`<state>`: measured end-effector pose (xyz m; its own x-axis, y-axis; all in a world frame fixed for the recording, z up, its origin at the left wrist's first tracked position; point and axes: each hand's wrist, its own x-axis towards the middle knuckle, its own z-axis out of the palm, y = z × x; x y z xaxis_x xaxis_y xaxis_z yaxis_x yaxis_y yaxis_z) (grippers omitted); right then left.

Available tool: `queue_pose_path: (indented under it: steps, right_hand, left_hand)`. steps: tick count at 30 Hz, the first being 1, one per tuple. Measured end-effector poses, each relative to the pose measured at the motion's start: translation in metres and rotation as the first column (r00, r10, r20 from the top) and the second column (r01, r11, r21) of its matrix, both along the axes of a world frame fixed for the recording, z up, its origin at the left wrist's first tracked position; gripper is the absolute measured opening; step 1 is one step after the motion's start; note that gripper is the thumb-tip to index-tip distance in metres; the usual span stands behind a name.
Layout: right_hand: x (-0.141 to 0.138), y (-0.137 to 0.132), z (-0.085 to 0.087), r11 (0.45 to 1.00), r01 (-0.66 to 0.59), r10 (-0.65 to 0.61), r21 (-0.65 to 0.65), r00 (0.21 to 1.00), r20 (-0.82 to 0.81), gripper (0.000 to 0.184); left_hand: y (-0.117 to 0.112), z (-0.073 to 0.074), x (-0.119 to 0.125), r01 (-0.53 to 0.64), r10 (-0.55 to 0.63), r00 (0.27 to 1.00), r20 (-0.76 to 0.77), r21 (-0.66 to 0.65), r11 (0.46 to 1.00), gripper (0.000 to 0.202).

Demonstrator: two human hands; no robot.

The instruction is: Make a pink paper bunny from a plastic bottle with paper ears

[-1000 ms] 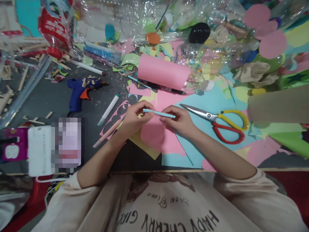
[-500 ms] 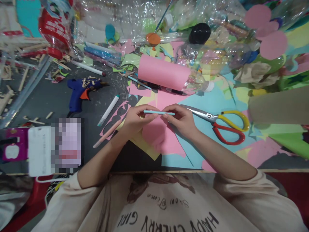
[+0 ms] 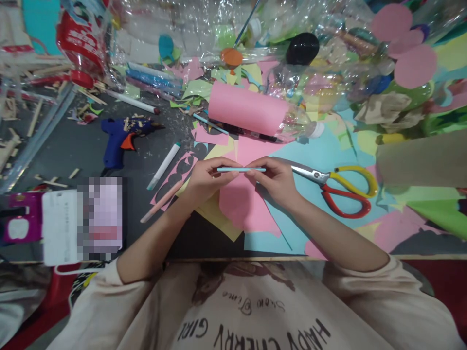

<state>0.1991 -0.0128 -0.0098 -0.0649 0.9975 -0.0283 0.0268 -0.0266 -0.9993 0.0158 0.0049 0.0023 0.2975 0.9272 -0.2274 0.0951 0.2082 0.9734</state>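
Between both hands I hold a thin light-blue strip [image 3: 241,169], level and seen edge-on; it looks like rolled or folded paper. My left hand [image 3: 207,179] pinches its left part between thumb and fingers. Its right part is gripped by my right hand [image 3: 275,180] the same way, and the two thumbs nearly meet at the middle. Under the hands lies pink paper [image 3: 248,209], over yellow paper [image 3: 222,223] and light-blue paper [image 3: 292,214]. Large scissors [image 3: 335,187] with one yellow and one red handle lie right of my right hand, blades partly hidden behind it.
Beyond the hands lies a plastic bottle [image 3: 248,108] wrapped in pink paper. On the left are a blue glue gun [image 3: 116,138], a white marker [image 3: 164,165] and a phone [image 3: 105,214]. Clear bottles and paper scraps crowd the back. The table edge [image 3: 233,259] runs close to my body.
The blue strip has turned very slightly and now shows as a straighter, thinner edge. My hands stay in nearly the same place, with a small shift of the right fingers.
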Motion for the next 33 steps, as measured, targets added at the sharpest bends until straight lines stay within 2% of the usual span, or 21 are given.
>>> queue_pose_path:
  steps: [11, 16, 25, 33]
  right_hand:
    - [0.0028, -0.0013, -0.0027, 0.999, -0.048, 0.047, 0.011, 0.997, 0.067, 0.024]
    - [0.0036, 0.0012, 0.0005, 0.997, -0.072, 0.07, 0.03, 0.996, 0.057, 0.017]
    - [0.0041, 0.0035, 0.0005, 0.996, -0.072, 0.072, 0.047, 0.997, -0.001, 0.015]
    - [0.003, 0.0025, 0.004, 0.999, -0.012, 0.011, 0.035, 1.0, 0.021, 0.014]
  left_hand:
    - [-0.001, 0.0011, -0.0001, 0.027, -0.026, 1.0, -0.016, 0.065, 0.998, 0.018]
    - [-0.0003, 0.0019, 0.0006, -0.022, 0.026, 0.999, -0.047, 0.079, 0.997, 0.02]
    - [0.0, 0.0013, 0.0011, -0.042, 0.043, 0.999, -0.015, 0.079, 0.996, 0.021]
    - [0.0004, 0.0057, 0.0019, -0.094, 0.094, 0.996, 0.0, 0.071, 0.993, 0.024]
